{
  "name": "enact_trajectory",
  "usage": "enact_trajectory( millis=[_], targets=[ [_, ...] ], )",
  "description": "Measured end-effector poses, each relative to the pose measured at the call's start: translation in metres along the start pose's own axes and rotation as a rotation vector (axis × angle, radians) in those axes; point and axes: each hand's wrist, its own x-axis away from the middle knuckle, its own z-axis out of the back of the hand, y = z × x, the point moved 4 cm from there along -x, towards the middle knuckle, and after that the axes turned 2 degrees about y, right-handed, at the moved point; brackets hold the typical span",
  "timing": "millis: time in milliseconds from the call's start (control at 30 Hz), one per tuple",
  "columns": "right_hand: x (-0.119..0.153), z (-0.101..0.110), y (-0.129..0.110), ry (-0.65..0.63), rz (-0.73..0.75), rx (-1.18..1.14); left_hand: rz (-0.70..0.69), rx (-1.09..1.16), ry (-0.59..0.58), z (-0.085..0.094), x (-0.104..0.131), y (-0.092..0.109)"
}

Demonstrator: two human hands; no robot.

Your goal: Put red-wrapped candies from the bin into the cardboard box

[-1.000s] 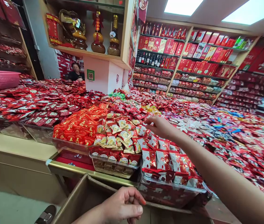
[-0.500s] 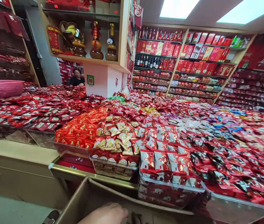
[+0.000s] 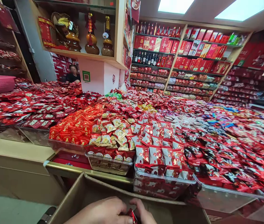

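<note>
Right hand point(image 3: 143, 214) has joined left hand point(image 3: 103, 213) over the cardboard box point(image 3: 85, 194), both grips clamped on a red packet point(image 3: 131, 214)

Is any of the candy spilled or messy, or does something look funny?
Nothing looks spilled. The red and white packets are heaped above the rim of their clear bin but sit inside it. Both hands, left hand and right hand, pinch a small red wrapper over the cardboard box.
</note>
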Motion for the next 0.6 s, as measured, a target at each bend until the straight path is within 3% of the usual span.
enact_trajectory(
  millis=[133,267,433,600],
  targets=[
    [0.009,0.012,-0.009,0.003,0.036,-0.253,-0.135,0.196,0.105,0.012,-0.002,0.02],
    [0.035,0.033,-0.035,0.004,0.077,-0.602,-0.257,0.433,0.252,0.027,0.001,0.038],
    [0.049,0.056,-0.068,0.145,0.183,-0.769,-0.224,0.543,0.408,0.039,0.005,0.04],
    [0.046,0.055,-0.072,0.124,0.175,-0.822,-0.215,0.657,0.406,0.04,0.008,0.039]
  ],
)
